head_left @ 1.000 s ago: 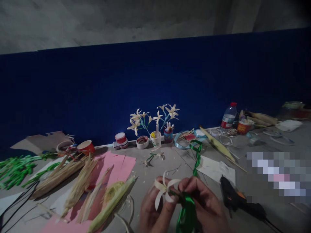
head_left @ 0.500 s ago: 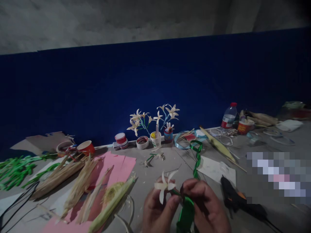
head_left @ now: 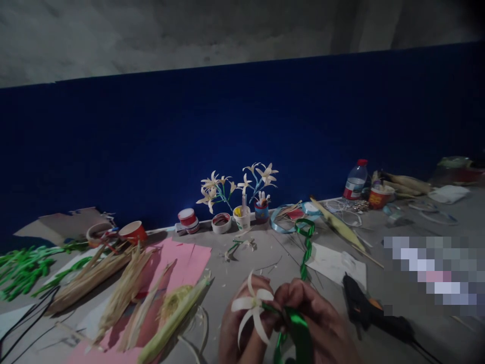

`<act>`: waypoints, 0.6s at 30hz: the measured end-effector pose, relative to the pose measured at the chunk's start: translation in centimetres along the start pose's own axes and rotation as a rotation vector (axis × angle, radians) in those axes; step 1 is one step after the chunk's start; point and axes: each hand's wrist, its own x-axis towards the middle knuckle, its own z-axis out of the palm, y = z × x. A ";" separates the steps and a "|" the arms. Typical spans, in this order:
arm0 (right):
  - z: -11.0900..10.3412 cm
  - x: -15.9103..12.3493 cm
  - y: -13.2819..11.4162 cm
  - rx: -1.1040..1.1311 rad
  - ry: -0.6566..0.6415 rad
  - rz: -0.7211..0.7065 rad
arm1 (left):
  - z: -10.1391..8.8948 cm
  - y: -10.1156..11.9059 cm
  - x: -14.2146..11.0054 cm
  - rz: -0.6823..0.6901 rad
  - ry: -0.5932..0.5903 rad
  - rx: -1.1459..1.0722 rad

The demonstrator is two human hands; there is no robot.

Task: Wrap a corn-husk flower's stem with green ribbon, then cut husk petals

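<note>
At the bottom centre, my left hand [head_left: 232, 326] is closed around the thin green stem of a pale husk-like flower [head_left: 253, 303], whose narrow petals spread in front of the fingers. My right hand [head_left: 322, 313] pinches a shiny green ribbon [head_left: 299, 328] where it meets the stem. Both hands' fingertips come together there. One part of the ribbon hangs in a loop below the fingers, while another twisted length [head_left: 306, 247] trails across the table beyond them. Behind the hands lies a small green-stemmed sprig [head_left: 237, 246].
Similar flowers [head_left: 210, 189] stand by a white cup [head_left: 242, 220] at the blue wall. Corn husks [head_left: 121, 293] and pink paper [head_left: 197, 260] lie left, with green fuzzy stems [head_left: 26, 273] beyond. A black glue gun [head_left: 364, 303] lies right; a plastic bottle [head_left: 355, 183] stands at the back.
The flower has turned so its petals face me more and hang lower. My hands have drawn closer together, and the ribbon's loop below the right hand has shifted right.
</note>
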 end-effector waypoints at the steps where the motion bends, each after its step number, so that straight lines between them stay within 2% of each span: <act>1: 0.1 0.0 0.0 0.010 -0.002 -0.001 | -0.1 -0.2 0.0 -0.012 -0.003 -0.016; 7: -0.1 0.2 0.7 0.070 -0.046 -0.039 | -1.4 -0.8 0.2 -0.039 -0.094 -0.059; 12: -0.1 0.5 1.1 0.090 -0.035 -0.061 | -1.3 -0.7 0.0 -0.127 0.011 -0.010; 16: 0.4 0.1 1.4 0.050 0.073 -0.107 | -0.4 -0.7 -0.3 -0.058 0.152 0.057; 18: 0.4 -0.2 1.5 0.009 0.089 -0.159 | -0.2 -0.8 -0.4 -0.042 0.175 0.101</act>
